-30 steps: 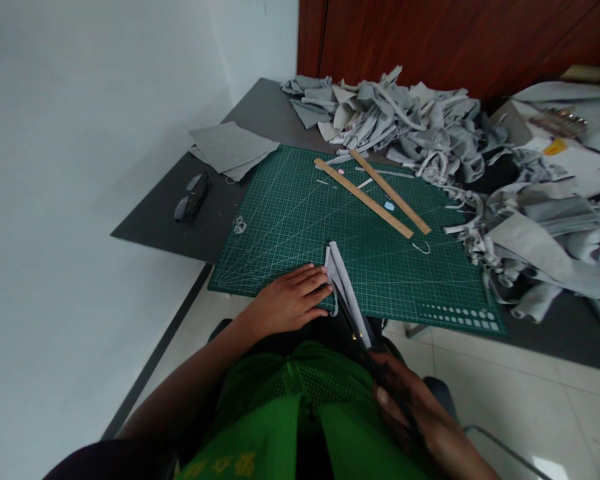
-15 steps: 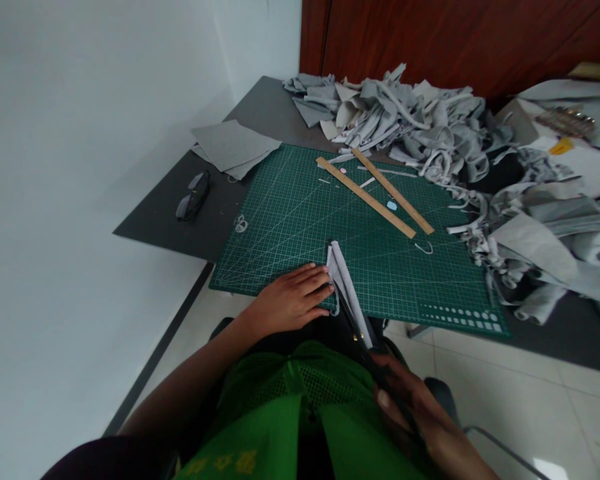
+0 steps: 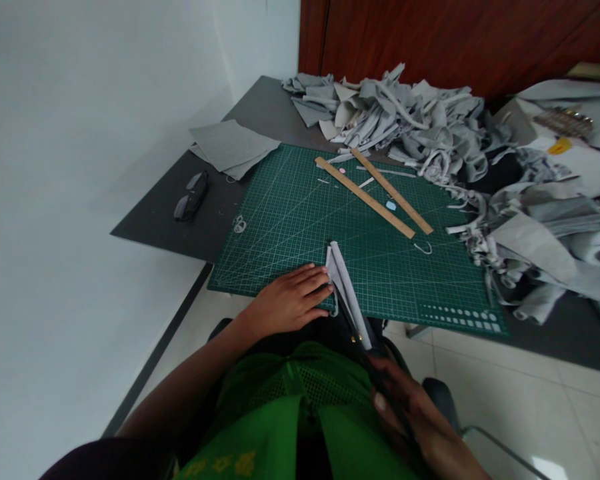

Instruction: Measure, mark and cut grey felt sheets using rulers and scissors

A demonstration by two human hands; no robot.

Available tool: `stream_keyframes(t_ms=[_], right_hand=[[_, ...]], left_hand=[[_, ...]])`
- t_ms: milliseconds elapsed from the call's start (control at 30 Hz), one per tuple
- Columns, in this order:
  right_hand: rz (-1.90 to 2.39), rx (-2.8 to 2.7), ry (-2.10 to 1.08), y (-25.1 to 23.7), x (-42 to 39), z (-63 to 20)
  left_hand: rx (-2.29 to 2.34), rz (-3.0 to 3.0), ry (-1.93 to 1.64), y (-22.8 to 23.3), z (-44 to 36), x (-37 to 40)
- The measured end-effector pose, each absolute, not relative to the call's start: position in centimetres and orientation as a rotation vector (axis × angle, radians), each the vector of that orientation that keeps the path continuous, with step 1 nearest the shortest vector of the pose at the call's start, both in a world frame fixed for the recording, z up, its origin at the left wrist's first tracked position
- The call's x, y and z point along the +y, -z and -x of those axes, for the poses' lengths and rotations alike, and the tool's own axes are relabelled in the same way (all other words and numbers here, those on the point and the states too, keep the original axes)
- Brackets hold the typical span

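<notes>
Cut in progress, judged early to mid: left hand lies flat, fingers spread, pinning the narrow pale-grey folded fabric strip at the near edge of the green gridded cutting mat; nothing clasped, just pressing; right hand off the near edge of the mat, fingers closed round the handles of the black scissors; blades run up along the strip, tip near its far end; whether the blades are parted or closed I cannot tell, too dark; how much of the strip is already slit is not visible.

Done so far, by the look of it: big heap of grey fabric offcuts and strips along the far edge and right side of the dark grey table; left to do: small stack of flat grey fabric sheets at the far left corner of the mat, apparently uncut.

Counts: 1 strip under the hand; 1 pair of scissors; 2 long wooden rulers lying side by side, slightly angled, on the far half of the mat; 1 pair of dark glasses near the table's left edge; 1 mat; offcuts too tangled to count; sheets in the stack look like two or three, unsure.
</notes>
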State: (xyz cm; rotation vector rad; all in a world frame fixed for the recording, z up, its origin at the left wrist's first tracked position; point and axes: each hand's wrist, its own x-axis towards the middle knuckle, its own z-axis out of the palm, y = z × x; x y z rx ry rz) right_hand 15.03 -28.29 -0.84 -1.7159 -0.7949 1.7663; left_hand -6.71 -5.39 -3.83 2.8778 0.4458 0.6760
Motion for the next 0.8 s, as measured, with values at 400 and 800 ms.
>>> stream_keyframes(t_ms=[400,800], right_hand=[[1.714,-0.811,-1.793,-1.1,-27.4,-14.7],[1.669,-0.792,-1.767,-0.5,-27.7,-14.8]], left_hand=[[0.564,-2.667,-0.569,2.7,6.7,-5.5],[0.513,-2.706,-0.589,3.0,6.4,-4.9]])
